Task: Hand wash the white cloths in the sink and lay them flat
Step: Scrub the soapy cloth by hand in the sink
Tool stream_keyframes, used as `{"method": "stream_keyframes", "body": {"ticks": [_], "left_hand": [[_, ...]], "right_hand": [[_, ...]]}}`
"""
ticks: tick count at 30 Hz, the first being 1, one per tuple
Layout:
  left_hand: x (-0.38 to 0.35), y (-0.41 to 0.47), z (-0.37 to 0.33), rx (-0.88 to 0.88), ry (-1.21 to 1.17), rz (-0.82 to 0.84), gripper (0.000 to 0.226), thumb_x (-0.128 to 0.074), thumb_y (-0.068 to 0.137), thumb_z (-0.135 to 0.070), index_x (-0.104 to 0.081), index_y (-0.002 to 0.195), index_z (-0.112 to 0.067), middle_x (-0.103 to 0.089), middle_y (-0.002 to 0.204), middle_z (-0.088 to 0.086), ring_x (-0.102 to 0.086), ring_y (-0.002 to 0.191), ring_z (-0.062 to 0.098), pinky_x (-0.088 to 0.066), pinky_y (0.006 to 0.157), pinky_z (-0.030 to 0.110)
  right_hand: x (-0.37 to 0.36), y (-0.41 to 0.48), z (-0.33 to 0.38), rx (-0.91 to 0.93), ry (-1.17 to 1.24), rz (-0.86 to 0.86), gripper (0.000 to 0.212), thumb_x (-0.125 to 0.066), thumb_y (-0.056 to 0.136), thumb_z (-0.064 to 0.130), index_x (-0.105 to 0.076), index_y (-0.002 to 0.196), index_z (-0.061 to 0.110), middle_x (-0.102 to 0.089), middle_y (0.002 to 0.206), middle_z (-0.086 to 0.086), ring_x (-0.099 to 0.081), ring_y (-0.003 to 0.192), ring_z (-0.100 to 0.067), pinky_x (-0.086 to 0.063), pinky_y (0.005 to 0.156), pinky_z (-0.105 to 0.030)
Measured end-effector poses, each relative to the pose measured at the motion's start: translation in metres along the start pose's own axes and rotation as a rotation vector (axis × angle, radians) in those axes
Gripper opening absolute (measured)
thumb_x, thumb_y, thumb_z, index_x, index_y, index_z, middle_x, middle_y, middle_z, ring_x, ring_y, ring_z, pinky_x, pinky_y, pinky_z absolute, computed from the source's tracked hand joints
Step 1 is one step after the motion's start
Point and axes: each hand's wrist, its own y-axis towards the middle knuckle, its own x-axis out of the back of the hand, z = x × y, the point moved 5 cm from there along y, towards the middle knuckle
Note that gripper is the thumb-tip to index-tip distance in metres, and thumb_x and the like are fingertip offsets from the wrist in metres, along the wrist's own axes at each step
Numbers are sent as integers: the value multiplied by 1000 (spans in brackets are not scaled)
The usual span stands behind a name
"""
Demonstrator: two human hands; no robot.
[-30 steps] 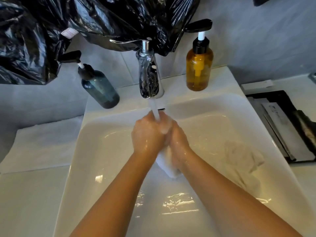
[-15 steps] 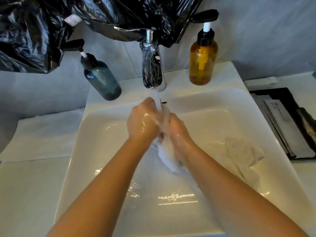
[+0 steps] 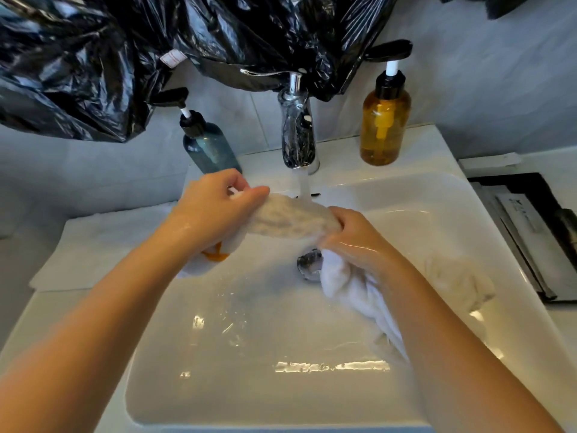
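The cloth (image 3: 290,218) is stretched between both hands above the sink (image 3: 437,160), under the stream from the tap (image 3: 298,135). The left hand (image 3: 215,210) pinches one end between thumb and curled fingers, knuckles up; the right hand (image 3: 352,242) is fisted round the other, back up. The cloth's long axis runs left to right, dipping slightly rightward, with loose ends hanging below each hand. A second cloth (image 3: 459,282) lies crumpled at the basin's right.
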Motion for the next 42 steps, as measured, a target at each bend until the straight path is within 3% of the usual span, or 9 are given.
{"method": "stream_keyframes", "body": {"ticks": [10, 13, 16, 19, 21, 24, 28, 33, 42], "left_hand": [[-89, -67, 96, 164, 376, 542, 51, -67, 84, -54, -54, 125, -25, -60, 121, 1, -55, 108, 22, -41, 86, 31], [-89, -54, 84, 51, 565, 393, 84, -66, 75, -70, -36, 142, -28, -44, 137, 1, -42, 127, 24, -35, 102, 40], [-93, -33, 34, -81, 83, 313, 106, -80, 70, -52, -18, 153, -30, -39, 151, 2, -42, 132, 23, -39, 108, 43], [-105, -16, 5, -40, -120, 325, 61, -72, 82, -23, -43, 135, -27, -62, 122, 5, -57, 97, 18, -47, 74, 26], [-100, -9, 5, -2, -207, 243, 17, -65, 86, -21, -60, 101, -25, -68, 92, -3, -61, 83, 17, -47, 64, 25], [-81, -10, 9, -9, -520, 130, 20, -63, 86, -7, -61, 93, -26, -65, 73, -10, -63, 70, 12, -46, 58, 19], [-72, -12, 15, -46, -597, 193, 47, -64, 81, -24, -46, 120, -43, -63, 89, 0, -57, 70, 13, -48, 63, 25], [-74, -20, -16, -226, -334, 175, 23, -66, 89, -45, -49, 103, -49, -65, 87, -16, -60, 77, -11, -43, 63, 7], [-92, -32, -37, -68, -382, -6, 12, -53, 96, -40, -62, 103, -34, -69, 83, -5, -65, 75, 5, -51, 65, 20]], "right_hand": [[-26, -12, 15, 33, -85, -25, 40, -57, 63, 51, -68, 92, 26, -71, 89, 4, -67, 88, -24, -58, 82, -43], [-27, -12, 16, 61, -59, -36, 10, -66, 81, 25, -69, 90, 29, -71, 90, 5, -68, 91, -21, -58, 83, -39], [-27, -13, 15, 0, 165, -45, 27, -68, 82, 1, -69, 84, 28, -71, 89, -1, -68, 83, -19, -60, 68, -33], [-21, -10, 14, 94, 19, -123, 39, -78, 73, 2, -65, 103, 24, -67, 93, 7, -63, 85, -17, -53, 69, -18], [-15, -6, 9, 97, -150, -87, 49, -76, 76, 10, -57, 117, 29, -64, 96, 9, -64, 90, -20, -57, 79, -30], [-17, -5, -1, -5, -408, 121, 44, -73, 79, 25, -51, 116, 32, -64, 93, 5, -64, 89, -24, -56, 78, -40], [0, -7, -1, -27, 160, -5, 38, -69, 74, 12, -62, 101, 38, -70, 92, 7, -69, 86, -15, -50, 64, -19], [-18, -19, 8, -110, 1300, 446, 61, -62, 67, 9, -57, 128, 18, -67, 113, -18, -67, 82, -30, -53, 68, -35], [-43, -6, 5, -432, 1211, 42, 26, -71, 84, 44, -72, 97, 22, -67, 86, -8, -68, 76, -19, -51, 84, -33]]}}
